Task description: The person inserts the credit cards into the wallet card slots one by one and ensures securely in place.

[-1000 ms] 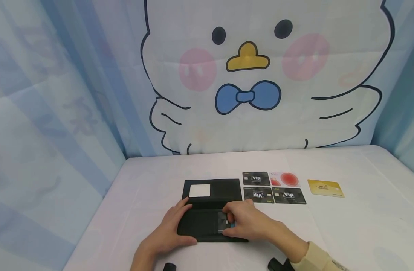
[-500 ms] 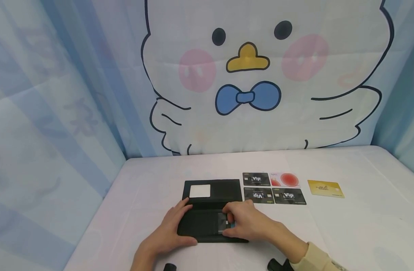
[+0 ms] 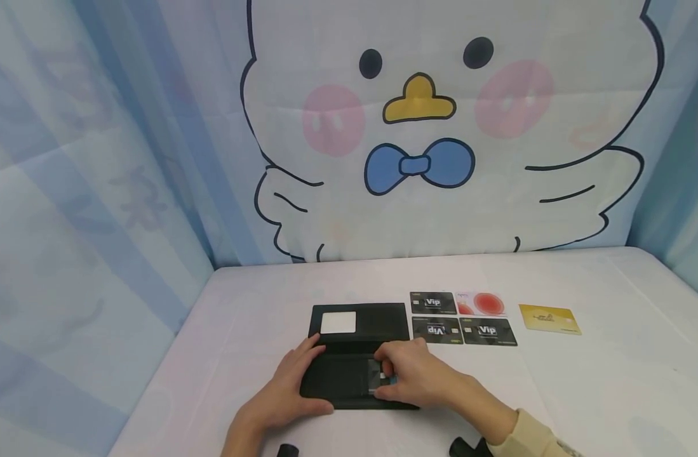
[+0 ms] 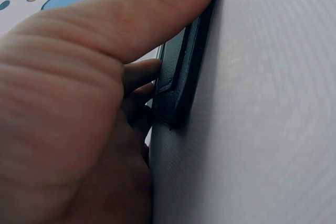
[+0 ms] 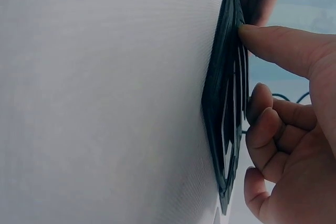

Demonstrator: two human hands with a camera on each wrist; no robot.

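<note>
Head view: one smooth black wallet (image 3: pixel 344 374) lies open on the pale cloth table (image 3: pixel 600 387). Fingers spread, the left hand (image 3: pixel 286 388) rests at its 8 o'clock edge; the bent right hand (image 3: pixel 415 374) pinches one card (image 3: pixel 374 376) at 4. Toward 2 lie three black cards (image 3: pixel 433 303), one pink card (image 3: pixel 481 303), one gold card (image 3: pixel 550 318). One bird curtain (image 3: pixel 417 219) hangs at 12.

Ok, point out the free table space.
Bare room: left of the left hand, between the open wallet and the curtain behind it, and right of the gold card. Crowded: the wallet itself, where the right hand rests, and the four close-set cards beside it.
</note>
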